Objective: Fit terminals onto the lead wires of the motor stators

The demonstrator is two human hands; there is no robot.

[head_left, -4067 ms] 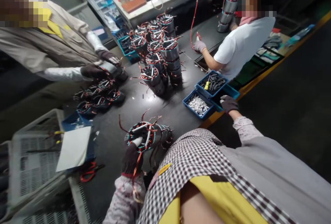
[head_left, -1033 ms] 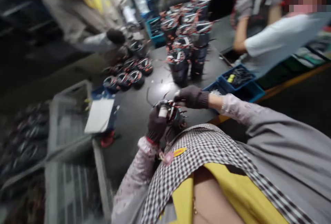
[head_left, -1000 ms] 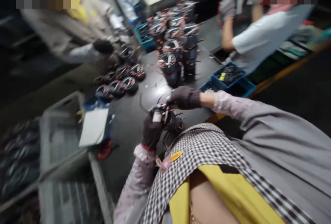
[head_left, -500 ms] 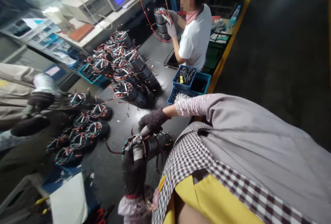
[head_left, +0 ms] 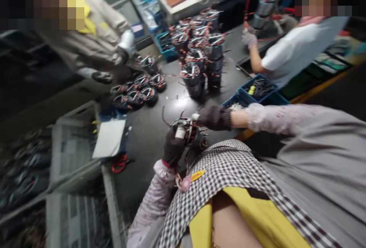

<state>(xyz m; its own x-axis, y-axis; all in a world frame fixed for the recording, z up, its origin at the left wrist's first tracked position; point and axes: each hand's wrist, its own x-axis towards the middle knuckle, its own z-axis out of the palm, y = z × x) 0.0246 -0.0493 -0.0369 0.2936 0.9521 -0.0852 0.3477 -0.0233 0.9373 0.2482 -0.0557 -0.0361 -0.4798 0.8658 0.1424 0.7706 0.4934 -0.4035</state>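
Note:
A motor stator [head_left: 194,135] with loose lead wires on its top end stands on the dark table close to the checked apron. My left hand [head_left: 174,145], in a dark knit glove with a white-wrapped finger, is closed on the near left side of its rim. My right hand [head_left: 214,117], gloved alike and with a white fingertip, is beside the rim at the right, fingers drawn together. What lies between those fingers, if anything, is too small to make out. Beyond stand stacked stators [head_left: 197,68] with orange and white wires.
More stators [head_left: 134,97] sit at the left, near a co-worker's gloved hands [head_left: 103,77]. Blue bins [head_left: 257,87] of small parts are at the right; another person's hand [head_left: 250,39] is behind them. A white sheet [head_left: 110,138] and red-handled scissors [head_left: 119,163] lie at the left front.
The view has swung left, so the scene sits further right. My right hand has drawn back from the stator's top to its right side; my left hand stays on the rim.

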